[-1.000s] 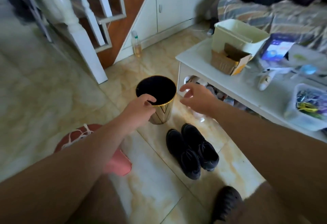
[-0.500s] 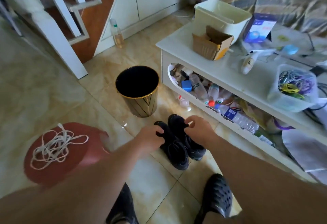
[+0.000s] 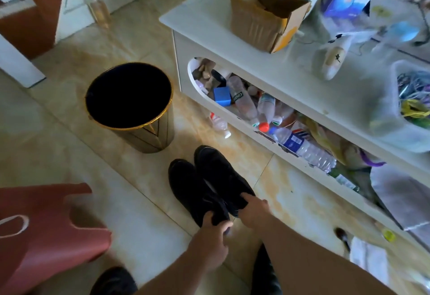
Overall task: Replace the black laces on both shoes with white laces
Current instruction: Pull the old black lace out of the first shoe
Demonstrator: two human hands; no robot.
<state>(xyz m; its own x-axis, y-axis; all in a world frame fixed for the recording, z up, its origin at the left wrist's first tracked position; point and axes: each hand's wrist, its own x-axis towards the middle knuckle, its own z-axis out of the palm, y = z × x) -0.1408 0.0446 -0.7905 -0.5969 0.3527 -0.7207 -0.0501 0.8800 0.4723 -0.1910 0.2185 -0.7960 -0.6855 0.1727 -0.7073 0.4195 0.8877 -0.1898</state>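
The two black shoes stand side by side on the tiled floor, toes pointing away toward the black bin (image 3: 129,99), heels nearest the person. The left hand (image 3: 213,229) has its fingers curled over the heel collar of the left shoe (image 3: 193,190). The right hand (image 3: 252,209) pinches the heel collar of the right shoe (image 3: 221,173).

Handling assessment: the uppers appear to be soft fabric and will probably flex under pressure; the soles should be stiffer. Each shoe looks light enough for a one-hand lift. The heel collar is a sound carrying point. For unlacing, a hold around the midfoot would likely steady the eyelets better. The laces cannot be made out against the black uppers.
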